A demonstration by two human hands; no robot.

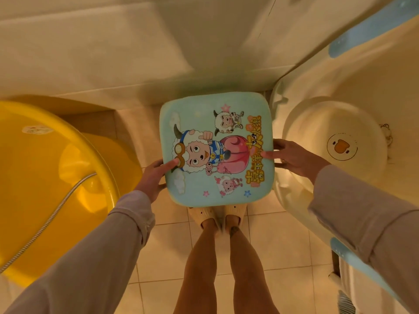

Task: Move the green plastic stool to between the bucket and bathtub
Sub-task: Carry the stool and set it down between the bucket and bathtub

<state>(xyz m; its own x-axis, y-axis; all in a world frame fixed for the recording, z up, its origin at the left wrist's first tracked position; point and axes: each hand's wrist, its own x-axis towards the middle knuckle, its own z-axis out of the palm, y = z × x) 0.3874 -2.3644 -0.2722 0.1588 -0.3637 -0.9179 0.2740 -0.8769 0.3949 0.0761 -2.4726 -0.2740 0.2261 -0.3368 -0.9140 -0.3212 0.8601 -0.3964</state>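
The green plastic stool (216, 148) is seen from above, its square seat printed with cartoon sheep and yellow lettering, and it sits between the yellow bucket (52, 177) on the left and the cream bathtub (335, 141) on the right. Its right edge is just beside the bathtub's rim; a strip of tiled floor (260, 241) shows between it and the bucket. Whether its legs touch the floor cannot be told, as the seat hides them. The left hand (154, 177) grips the seat's left edge, thumb on top and fingers (162, 185) curled underneath. The right hand (294, 156) holds the right edge the same way, thumb pressed on the printed top, fingers wrapped below. Both sleeves are pale. A metal shower hose (52, 214) runs into the bucket. The person's bare legs and cream slippers (217, 214) stand just behind the stool. A duck face marks the bathtub's inside
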